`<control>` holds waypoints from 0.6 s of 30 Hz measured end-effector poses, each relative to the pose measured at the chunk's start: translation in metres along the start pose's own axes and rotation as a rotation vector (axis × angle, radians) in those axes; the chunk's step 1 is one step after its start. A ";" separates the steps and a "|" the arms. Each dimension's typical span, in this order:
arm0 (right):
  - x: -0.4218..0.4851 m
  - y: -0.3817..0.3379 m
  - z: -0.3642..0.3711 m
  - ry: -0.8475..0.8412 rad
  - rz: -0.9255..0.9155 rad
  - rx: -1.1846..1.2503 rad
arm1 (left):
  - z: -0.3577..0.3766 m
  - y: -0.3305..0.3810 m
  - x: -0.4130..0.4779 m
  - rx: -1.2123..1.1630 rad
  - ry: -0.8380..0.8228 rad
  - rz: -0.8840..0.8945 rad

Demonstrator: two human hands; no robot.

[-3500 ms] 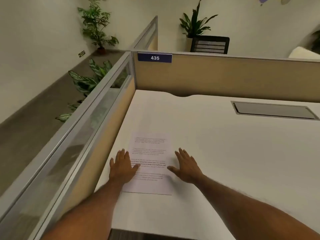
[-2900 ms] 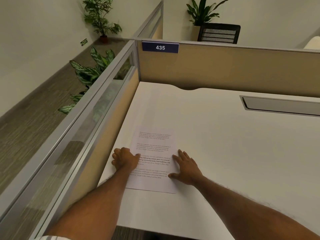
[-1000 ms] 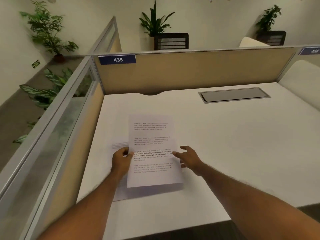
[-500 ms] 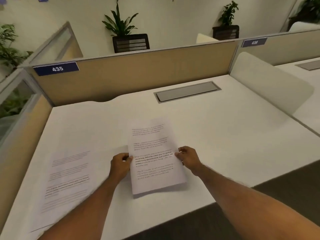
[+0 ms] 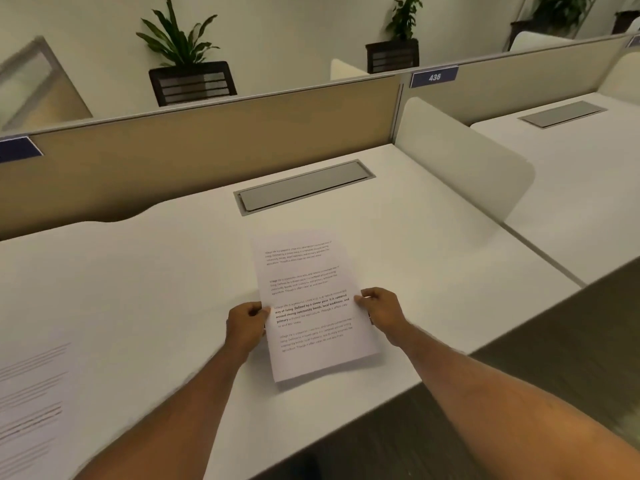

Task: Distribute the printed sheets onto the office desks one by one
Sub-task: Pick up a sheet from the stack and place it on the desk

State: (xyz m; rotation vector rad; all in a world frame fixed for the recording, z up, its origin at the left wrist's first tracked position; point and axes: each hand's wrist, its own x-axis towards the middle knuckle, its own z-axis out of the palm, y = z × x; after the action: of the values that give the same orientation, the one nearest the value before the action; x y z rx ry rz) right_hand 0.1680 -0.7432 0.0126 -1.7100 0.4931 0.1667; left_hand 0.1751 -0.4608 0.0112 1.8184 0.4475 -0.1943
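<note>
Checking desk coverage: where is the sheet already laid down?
In the head view, the laid sheet lies at the desk's far left, left of the left hand.

A held stack of sheets (image 5: 311, 306) hangs over the near middle of the table (image 5: 156, 289), between the left hand (image 5: 246, 323) and right hand (image 5: 381, 308). Another sheet (image 5: 31, 410) lies on the table at far left. A cable hatch (image 5: 304, 190) sits beyond the stack, a partition (image 5: 207, 147) behind it. A divider (image 5: 464, 161) stands to the right, a second table (image 5: 571, 188) past it.
</note>
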 end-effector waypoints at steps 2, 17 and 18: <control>0.012 -0.002 -0.011 0.020 -0.003 -0.016 | 0.015 0.007 0.011 0.001 -0.028 0.003; 0.095 -0.030 -0.128 0.211 -0.063 -0.267 | 0.150 0.056 0.073 0.148 -0.303 0.128; 0.104 -0.029 -0.138 0.214 -0.062 -0.284 | 0.160 0.059 0.076 0.180 -0.309 0.146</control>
State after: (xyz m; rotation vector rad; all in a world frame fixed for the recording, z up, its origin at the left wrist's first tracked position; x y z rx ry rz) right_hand 0.2510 -0.8963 0.0280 -2.0312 0.5948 0.0076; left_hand 0.2834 -0.6113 -0.0106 1.9459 0.0805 -0.4184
